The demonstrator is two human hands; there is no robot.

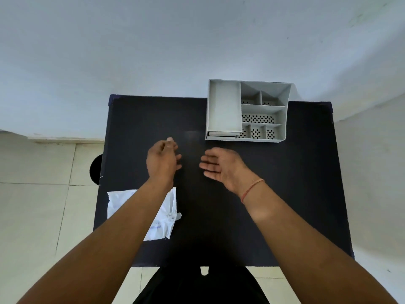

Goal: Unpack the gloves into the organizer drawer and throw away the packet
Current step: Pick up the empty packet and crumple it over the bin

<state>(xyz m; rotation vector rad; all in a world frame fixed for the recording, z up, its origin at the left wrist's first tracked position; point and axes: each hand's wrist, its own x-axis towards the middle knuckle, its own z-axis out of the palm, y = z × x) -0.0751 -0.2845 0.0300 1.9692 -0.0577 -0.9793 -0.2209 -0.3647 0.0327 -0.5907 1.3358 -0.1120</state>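
A white glove packet [166, 213] lies flat near the left front of the black table [285, 194], partly hidden under my left forearm. A grey organizer [247, 110] stands at the table's back right, with a large plain tray part on its left and several small perforated compartments on its right; a shallow drawer front shows at its lower left edge. My left hand [162, 161] hovers over the table's middle, fingers loosely curled, holding nothing. My right hand [221, 165] hovers beside it, palm turned inward, fingers spread, empty. No gloves are visible outside the packet.
A dark round object [96, 170] sits on the tiled floor by the table's left edge. A pale wall rises behind the table. My dark-clothed lap [201, 286] is at the table's front edge.
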